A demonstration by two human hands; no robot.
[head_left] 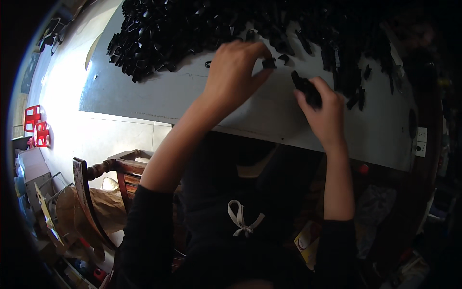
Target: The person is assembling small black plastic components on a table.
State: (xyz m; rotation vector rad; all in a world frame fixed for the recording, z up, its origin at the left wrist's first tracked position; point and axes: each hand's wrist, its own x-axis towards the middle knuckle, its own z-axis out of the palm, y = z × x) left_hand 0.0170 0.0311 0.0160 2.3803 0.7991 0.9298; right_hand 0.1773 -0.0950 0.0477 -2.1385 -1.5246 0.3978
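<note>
Between the thumb and fingers of my left hand (236, 67) is a small black plastic part (268, 63), held just above the table. My right hand (325, 106) grips a longer black plastic piece (307, 91), its narrow end pointing up and left toward my left hand. The two pieces are apart. A loose black bit (283, 59) lies on the table between the hands, and another small one (208, 64) sits beside my left wrist. Too dark to make out are the finer shapes of these parts.
A large heap of black plastic parts (159, 43) covers the far left of the light grey table (144, 98). Longer black pieces (344, 67) are strewn at the far right. A wooden chair (130, 168) stands at the left, with red stools (32, 118) beyond it.
</note>
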